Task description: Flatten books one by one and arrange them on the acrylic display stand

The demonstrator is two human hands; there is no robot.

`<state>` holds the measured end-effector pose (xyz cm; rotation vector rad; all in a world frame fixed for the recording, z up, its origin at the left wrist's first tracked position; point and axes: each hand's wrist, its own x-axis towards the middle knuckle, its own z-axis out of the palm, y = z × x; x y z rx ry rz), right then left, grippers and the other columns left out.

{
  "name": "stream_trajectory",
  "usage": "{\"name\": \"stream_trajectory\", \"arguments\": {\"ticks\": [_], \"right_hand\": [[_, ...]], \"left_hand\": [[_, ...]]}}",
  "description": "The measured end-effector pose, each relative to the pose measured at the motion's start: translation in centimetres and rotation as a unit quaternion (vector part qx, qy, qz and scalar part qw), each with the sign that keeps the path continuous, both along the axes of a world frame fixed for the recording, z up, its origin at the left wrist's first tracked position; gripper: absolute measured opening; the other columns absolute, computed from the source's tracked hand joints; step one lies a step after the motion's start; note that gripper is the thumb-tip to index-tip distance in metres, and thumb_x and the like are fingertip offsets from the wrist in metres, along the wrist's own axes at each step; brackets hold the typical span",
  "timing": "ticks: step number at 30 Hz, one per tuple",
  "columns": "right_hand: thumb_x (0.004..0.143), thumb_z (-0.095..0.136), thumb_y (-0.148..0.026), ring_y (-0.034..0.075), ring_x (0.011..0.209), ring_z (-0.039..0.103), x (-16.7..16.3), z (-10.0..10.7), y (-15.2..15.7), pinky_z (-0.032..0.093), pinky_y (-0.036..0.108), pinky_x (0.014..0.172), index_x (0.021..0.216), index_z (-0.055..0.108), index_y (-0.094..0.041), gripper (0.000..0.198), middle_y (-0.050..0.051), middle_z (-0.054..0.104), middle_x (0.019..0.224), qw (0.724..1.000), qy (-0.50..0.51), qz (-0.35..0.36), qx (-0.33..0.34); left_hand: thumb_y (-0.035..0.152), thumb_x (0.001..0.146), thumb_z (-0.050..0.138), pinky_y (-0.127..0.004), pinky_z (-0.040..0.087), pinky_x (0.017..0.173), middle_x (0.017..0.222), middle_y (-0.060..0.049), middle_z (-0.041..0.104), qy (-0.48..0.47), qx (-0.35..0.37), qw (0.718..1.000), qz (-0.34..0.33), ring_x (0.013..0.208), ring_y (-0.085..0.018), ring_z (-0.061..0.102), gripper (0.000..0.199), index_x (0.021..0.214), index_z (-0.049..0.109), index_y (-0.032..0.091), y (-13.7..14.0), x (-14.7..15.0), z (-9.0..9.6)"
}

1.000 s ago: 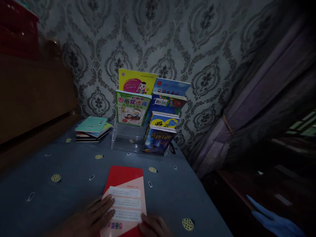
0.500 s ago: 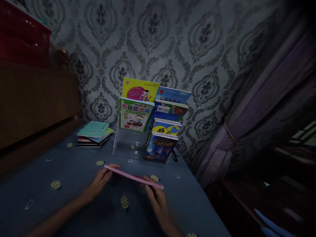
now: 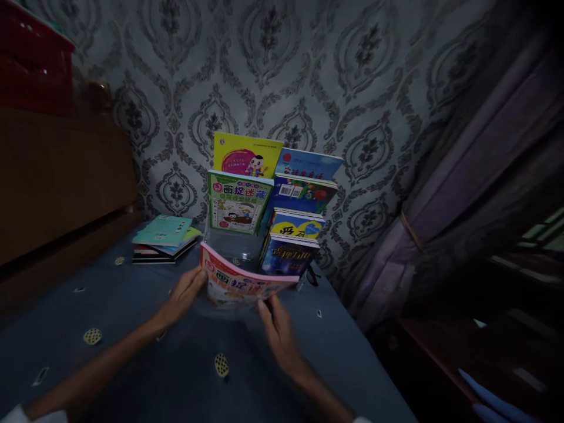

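Note:
A thin pink picture book (image 3: pixel 240 286) is held between both hands above the table, its cover tilted up toward me and its top edge bowed. My left hand (image 3: pixel 184 295) grips its left edge, and my right hand (image 3: pixel 277 329) grips it near the lower right. Just behind it stands a clear stepped display rack (image 3: pixel 233 245). On the rack's left side are a green picture book (image 3: pixel 239 202) and, above it, a yellow book (image 3: pixel 247 155). The right side carries several books, among them a dark blue book (image 3: pixel 288 256) at the front, partly covered by the pink one.
A stack of books (image 3: pixel 163 232) with a teal one on top lies left of the rack. The blue table cover (image 3: pixel 176 376) has a printed pattern. A brown wooden cabinet (image 3: pixel 61 176) borders the left, a purple curtain (image 3: pixel 409 247) the right. Patterned wallpaper rises behind.
Both hands have raised the pink book and carried it toward the rack. It has turned from edge-on to showing its front cover.

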<state>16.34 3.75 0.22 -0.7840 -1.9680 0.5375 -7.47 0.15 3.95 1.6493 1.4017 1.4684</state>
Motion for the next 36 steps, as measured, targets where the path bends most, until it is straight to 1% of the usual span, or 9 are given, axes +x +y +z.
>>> {"name": "stream_trajectory", "arguments": {"ticks": [1,4,8,10,12,18,26,33,36], "right_hand": [[0.101,0.039,-0.041,0.025,0.078,0.067,-0.3,1.2,0.7,0.058,0.038,0.072,0.107,0.064,-0.026,0.03,0.005,0.07,0.086,1.0,0.023,-0.009,-0.01],[0.099,0.042,-0.045,0.021,0.076,0.062,-1.2,5.6,3.3,0.054,0.034,0.072,0.093,0.06,-0.022,0.029,0.004,0.064,0.081,0.998,0.06,-0.005,0.0],[0.099,0.041,-0.046,0.024,0.092,0.062,-2.9,11.6,7.6,0.051,0.038,0.086,0.104,0.058,-0.021,0.031,0.007,0.066,0.097,0.992,0.099,0.011,0.078],[0.099,0.04,-0.048,0.024,0.096,0.062,-3.7,13.7,9.4,0.05,0.039,0.089,0.109,0.057,-0.02,0.034,0.008,0.066,0.103,0.988,0.109,0.028,0.103],[0.098,0.04,-0.051,0.024,0.095,0.061,-4.3,15.0,10.8,0.05,0.039,0.09,0.108,0.057,-0.02,0.036,0.008,0.067,0.102,0.987,0.104,0.025,0.121],[0.099,0.038,-0.054,0.024,0.1,0.061,-5.0,15.6,13.0,0.047,0.039,0.096,0.106,0.057,-0.019,0.04,0.009,0.067,0.104,0.987,0.069,0.015,0.146],[0.099,0.037,-0.051,0.026,0.096,0.064,-5.1,14.1,15.4,0.049,0.041,0.088,0.106,0.055,-0.021,0.035,0.011,0.069,0.105,0.991,0.028,-0.015,0.129],[0.097,0.04,-0.046,0.027,0.093,0.064,-5.1,13.0,16.7,0.05,0.043,0.087,0.098,0.054,-0.023,0.027,0.01,0.069,0.096,0.995,-0.013,-0.034,0.092],[0.096,0.042,-0.039,0.028,0.102,0.063,-5.1,13.1,16.5,0.05,0.045,0.092,0.111,0.054,-0.02,0.027,0.012,0.069,0.106,0.994,0.011,-0.019,0.104]], "left_hand": [[0.083,0.085,0.037,-0.027,0.041,0.056,0.061,0.001,0.048,0.009,0.022,1.0,0.013,0.06,-0.016,0.044,0.064,0.066,0.05,0.022,0.6,-0.3,1.1],[0.087,0.082,0.037,-0.027,0.038,0.053,0.061,0.001,0.046,0.038,0.111,0.992,0.039,0.059,-0.016,0.044,0.068,0.064,0.047,0.021,3.1,-1.2,5.4],[0.082,0.087,0.037,-0.027,0.043,0.059,0.068,-0.001,0.053,0.04,0.216,0.975,0.036,0.065,-0.016,0.051,0.066,0.076,0.054,0.019,6.8,-2.5,11.1],[0.082,0.087,0.037,-0.026,0.045,0.058,0.071,-0.001,0.055,0.032,0.25,0.968,0.018,0.068,-0.017,0.054,0.068,0.084,0.059,0.018,8.5,-3.0,13.0],[0.081,0.088,0.038,-0.026,0.046,0.059,0.073,-0.002,0.057,0.014,0.265,0.964,0.011,0.07,-0.018,0.057,0.068,0.089,0.061,0.017,10.1,-3.4,13.9],[0.08,0.088,0.04,-0.027,0.048,0.054,0.07,-0.003,0.059,-0.031,0.249,0.968,0.017,0.059,-0.016,0.057,0.067,0.094,0.066,0.018,13.6,-4.6,13.4],[0.081,0.086,0.042,-0.026,0.051,0.057,0.079,-0.005,0.066,-0.049,0.233,0.971,0.0,0.072,-0.019,0.064,0.069,0.096,0.064,0.016,15.1,-4.6,11.8],[0.077,0.085,0.047,-0.024,0.05,0.053,0.07,0.0,0.053,-0.045,0.203,0.977,0.046,0.063,-0.014,0.052,0.058,0.078,0.055,0.019,16.5,-5.3,10.2],[0.073,0.085,0.049,-0.022,0.047,0.05,0.067,0.001,0.047,-0.026,0.217,0.973,0.07,0.06,-0.014,0.048,0.054,0.074,0.053,0.02,17.1,-5.7,10.0]]}}
